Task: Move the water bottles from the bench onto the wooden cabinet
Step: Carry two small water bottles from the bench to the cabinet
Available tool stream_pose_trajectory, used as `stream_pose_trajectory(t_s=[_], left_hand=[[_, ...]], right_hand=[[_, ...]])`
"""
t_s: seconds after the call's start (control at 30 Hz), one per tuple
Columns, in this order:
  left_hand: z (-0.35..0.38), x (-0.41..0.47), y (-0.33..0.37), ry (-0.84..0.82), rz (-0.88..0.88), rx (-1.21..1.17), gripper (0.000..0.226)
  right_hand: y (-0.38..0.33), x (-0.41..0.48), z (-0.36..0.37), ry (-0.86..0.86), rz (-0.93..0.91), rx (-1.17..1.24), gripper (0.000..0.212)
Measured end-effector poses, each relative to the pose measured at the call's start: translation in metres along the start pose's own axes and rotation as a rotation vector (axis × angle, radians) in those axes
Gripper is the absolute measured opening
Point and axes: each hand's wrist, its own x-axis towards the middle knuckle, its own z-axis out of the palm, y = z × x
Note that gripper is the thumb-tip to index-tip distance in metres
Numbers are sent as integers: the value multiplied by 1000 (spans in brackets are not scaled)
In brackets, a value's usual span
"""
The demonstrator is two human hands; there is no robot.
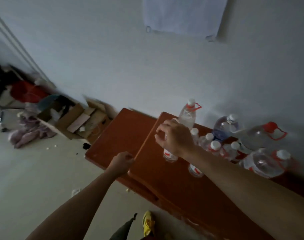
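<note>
1. Gripped the small bottle (169,155) from above with the right hand (175,137), fingers curled tight round its top end.
2. Had that bottle upright near the left edge of the wooden cabinet (156,184); could not tell if its bottom touched the wood or hung just over it.
3. Had the left hand (121,161) curled into a fist with nothing in it, right at the cabinet's left edge.
4. Could have bumped the second small bottle (196,170) just beside, with the forearm right above it.
5. Could have lost the held bottle over the left edge if let go too soon or tipped.
6. Could have slipped too: thin, smooth, see-through plastic, round body, red label.
7. Saw flat, hard, shiny orange-brown wood under it all.
8. Saw 1 tall bottle (187,115) and 2 big jugs (262,135), round and clear with red handles, toward the back edge and the right.
</note>
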Motion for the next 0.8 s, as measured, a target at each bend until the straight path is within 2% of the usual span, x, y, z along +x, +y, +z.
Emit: stream_pose_trajectory(t_s=[0.17,0.3,0.53,0.8], left_hand=[[-29,-102,-85,253,-165,-67,26],[-52,-211,-174,450,-353,-155,27],[-66,-406,-314,763,-661,-331,29],[-48,-608,-471,902,-898,-438,33]], right_hand=[[-94,-3,38,-275,-266,58,28],[-205,-27,64,-452,-512,101,31],[-424,-97,85,-502,-971,139,36],[-672,-235,122,-580,-1295,222,40]])
